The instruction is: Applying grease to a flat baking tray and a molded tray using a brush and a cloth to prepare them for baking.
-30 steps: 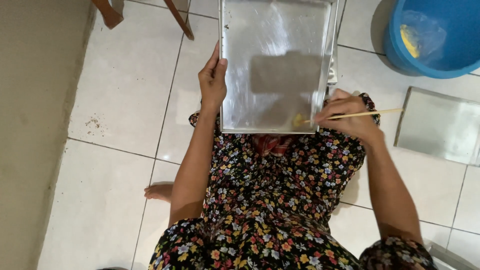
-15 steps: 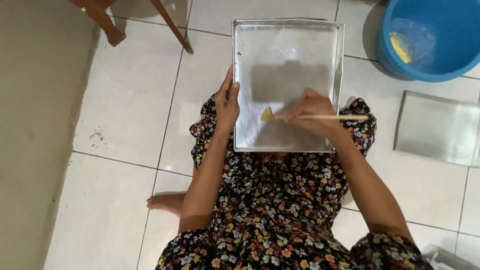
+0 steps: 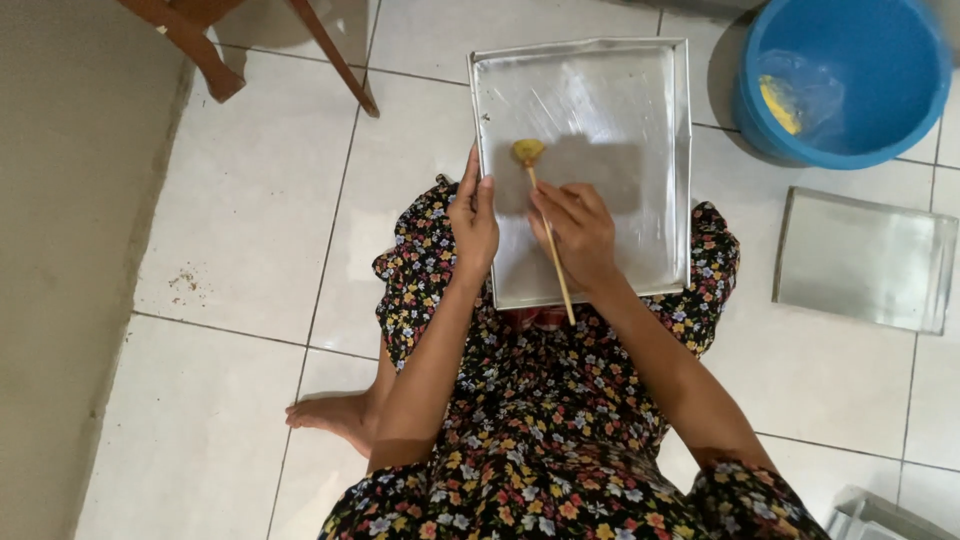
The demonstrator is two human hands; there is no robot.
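Nearest the camera, a dark floral dress (image 3: 560, 440) covers the seated person's lap, and a bare foot (image 3: 335, 420) rests on the white floor tiles (image 3: 240, 260) to the left of it. The tiles are large, glossy and pale, with thin grey grout lines, and a few dark crumbs lie near the left wall. That wall side is a plain beige surface (image 3: 60, 250) running along the whole left edge.

A little farther out, a rectangular metal baking tray (image 3: 610, 100) lies across the knees, its near edge over the dress and its far edge above the tiles. The left hand (image 3: 473, 218) is closed over the tray's left rim, fingers on the inside, thumb at the edge. The right hand (image 3: 578, 232) is curled around a thin wooden brush (image 3: 550, 250), holding it about midway; the handle slants back toward the body, and the yellow-coated head touches the tray floor near its left-centre. The tray's surface looks shiny and smeared.

To the right, a second, empty metal tray (image 3: 865, 262) sits flat on the tiles, well apart from the first. Farther away, at the top right, a blue plastic bucket (image 3: 900, 130) stands on the floor with a clear bag of something yellow (image 3: 790, 95) inside. At the top left, the brown wooden legs of a chair (image 3: 215, 60) rest on the tiles.
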